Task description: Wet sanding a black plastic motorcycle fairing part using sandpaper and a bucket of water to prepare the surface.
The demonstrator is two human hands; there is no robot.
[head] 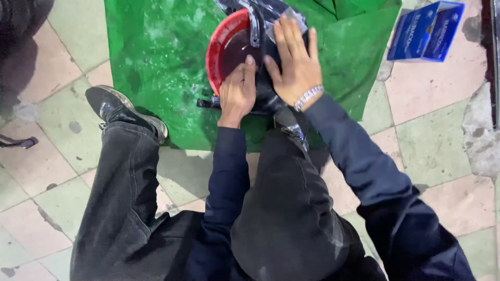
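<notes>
**Pressing a dark part against a red round housing on the green sheet**

Looking down, we find both hands working on one assembly lying on a green sheet (156,62) spread over a tiled floor (442,135).

Our left hand (238,93) lies knuckles up with the fingers curled loosely, thumb extended forward. Its thumb tip touches the dark inner face of the red round housing (221,44), which sits just ahead of and to the left of this hand. We cannot tell whether the fingers grip anything beneath them.

Our right hand (296,65) is open and flat, fingers spread, palm pressing down on the black glossy part (268,99) that runs between the two hands. A metal bracelet (308,97) circles its wrist. A clear plastic film (284,23) shows just beyond its fingertips.

A black strap or bar (255,23) crosses the housing ahead of the left thumb.

Well to the left of the left hand, a black shoe (122,112) rests on the edge of the sheet. Well off to the right of the right hand, an open blue box (424,31) stands on the tiles.
</notes>
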